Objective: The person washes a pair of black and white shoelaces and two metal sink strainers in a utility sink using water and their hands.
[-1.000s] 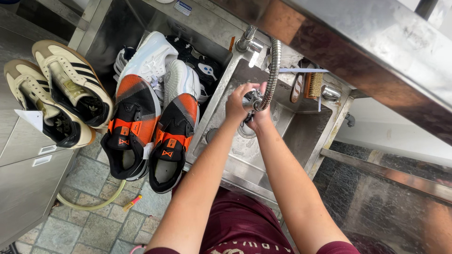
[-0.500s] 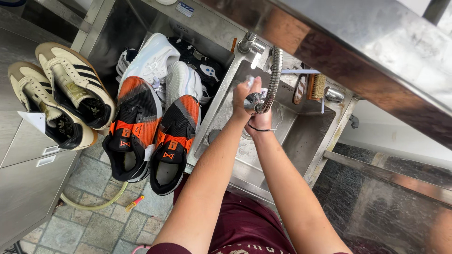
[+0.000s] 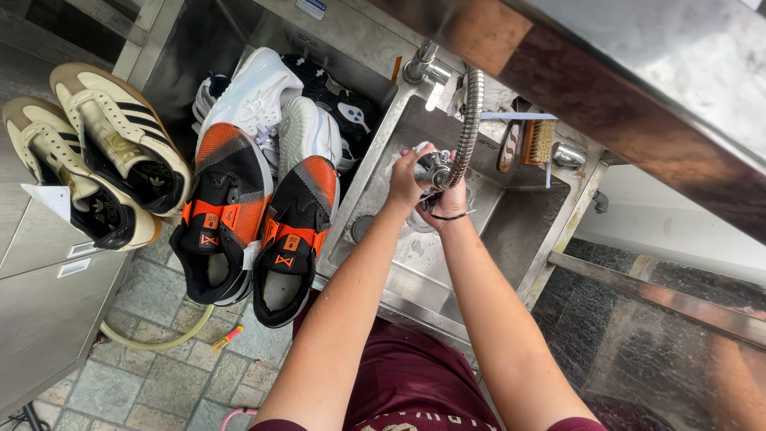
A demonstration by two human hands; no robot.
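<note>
big steel sink (image 3: 511, 239) fills the middle, both hands over its basin. at its left edge, a pair of orange and black shoes (image 3: 251, 215) rests on the rim. the flexible metal hose (image 3: 472, 120) curves down from the tap at the back edge to the spray head (image 3: 435, 169). left hand (image 3: 407, 177) wraps its fingers around that head; right hand (image 3: 448, 199) is curled closed beneath it, gripping the hose end. best done, i'd say, gripping firmly, nozzle aimed down into the basin. scrub brush (image 3: 536, 142) sits on the back ledge.

place: shoe-washing station | steel sink (image 3: 550, 255) | sneakers (image 3: 227, 199) | scrub brush (image 3: 542, 142)
</note>
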